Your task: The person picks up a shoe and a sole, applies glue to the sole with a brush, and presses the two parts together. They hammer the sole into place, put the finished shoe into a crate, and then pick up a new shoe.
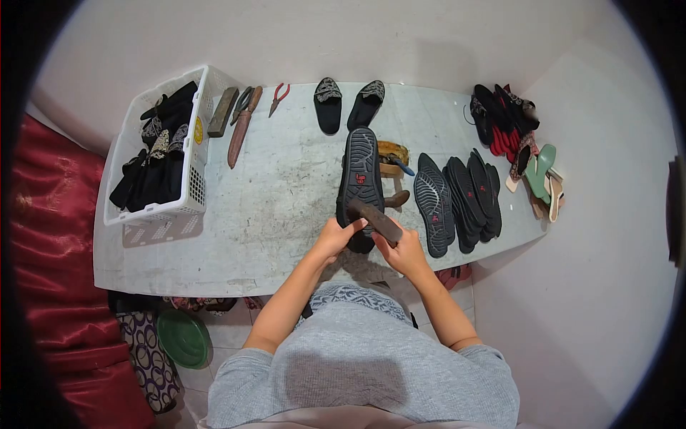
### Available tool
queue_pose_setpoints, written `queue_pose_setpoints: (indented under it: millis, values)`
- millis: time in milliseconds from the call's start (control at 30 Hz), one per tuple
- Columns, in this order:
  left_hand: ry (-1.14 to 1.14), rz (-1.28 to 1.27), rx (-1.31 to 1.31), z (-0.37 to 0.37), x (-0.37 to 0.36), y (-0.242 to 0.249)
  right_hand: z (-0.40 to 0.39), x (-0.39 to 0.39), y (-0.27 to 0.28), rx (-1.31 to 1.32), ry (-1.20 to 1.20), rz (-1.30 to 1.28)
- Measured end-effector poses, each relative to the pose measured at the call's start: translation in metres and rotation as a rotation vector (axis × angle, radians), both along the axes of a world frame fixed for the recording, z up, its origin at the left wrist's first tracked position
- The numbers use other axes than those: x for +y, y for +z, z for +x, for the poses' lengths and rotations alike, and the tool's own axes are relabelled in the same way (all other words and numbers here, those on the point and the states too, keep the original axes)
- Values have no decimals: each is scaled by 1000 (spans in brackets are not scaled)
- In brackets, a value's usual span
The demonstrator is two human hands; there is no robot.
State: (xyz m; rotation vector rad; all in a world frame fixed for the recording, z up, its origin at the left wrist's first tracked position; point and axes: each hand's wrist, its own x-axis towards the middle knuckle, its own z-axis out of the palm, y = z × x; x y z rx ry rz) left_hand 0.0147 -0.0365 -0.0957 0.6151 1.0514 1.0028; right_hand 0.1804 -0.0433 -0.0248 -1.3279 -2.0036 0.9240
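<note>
A black shoe (361,161) is held sole-up in front of me, its patterned tread showing a small red logo. My left hand (334,240) is closed on the left edge of its lower end, thumb on the sole. In my right hand (401,252) is a brown hammer (380,223), its dark end against the sole. A brown rounded piece (398,199) sticks out from behind the shoe; the rest of it is hidden. Just beyond lies a yellow tape-like roll (391,154) with a blue-handled tool (404,168).
A white basket (200,143) of black shoes stands at left. Nearby lie a block (223,112), a sheathed knife (243,132) and red pliers (280,98). Two finished-looking slippers (328,107) are at the back. Black soles (434,204) and green sandals (539,171) lie right.
</note>
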Motion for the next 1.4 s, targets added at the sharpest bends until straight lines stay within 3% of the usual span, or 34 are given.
queue_pose_setpoints:
  millis: [67,133,167,233,367,433,467,567,633,767,833,900,967,1033,1100,1200,1400]
  values:
    - [-13,-24,-15,-1,0,2,2,-2,-10,52,-1,23]
    - [-31,-64,85,-1,2,3,3,-3,-15,-258,16,179]
    - [-31,-62,87,-1,2,1,2,-5,-16,-255,15,182]
    - [-44,33,101,-1,3,-4,-2,-7,-16,-92,5,317]
    - [2,7,29,0,2,-12,-6,1,-18,98,-43,267]
    - [-56,-39,116,-2,5,-13,-6,11,-15,-237,0,168]
    - [-56,-33,118,-2,5,-14,-7,13,-11,-235,-1,173]
    - [-15,-29,127,0,2,-5,-12,16,-1,-90,-24,284]
    - [-53,-15,110,-2,2,-4,-18,24,-6,168,-89,339]
    - [-42,7,93,-1,4,-11,-18,41,6,-117,-71,327]
    - [-38,-4,88,-1,5,-11,-21,45,18,-83,-70,368]
    - [-41,-16,89,-1,3,-3,-26,52,19,197,-134,503]
    - [-51,-20,93,-2,4,3,-26,62,18,241,-128,516]
    - [-58,-33,86,-2,4,4,-25,70,24,-294,-129,356]
    - [-55,-10,97,-3,2,4,-22,80,24,-248,-103,328]
    - [-40,-3,98,-2,4,2,-29,86,33,117,-176,446]
    - [-13,29,68,1,1,-4,-27,126,30,-30,-139,420]
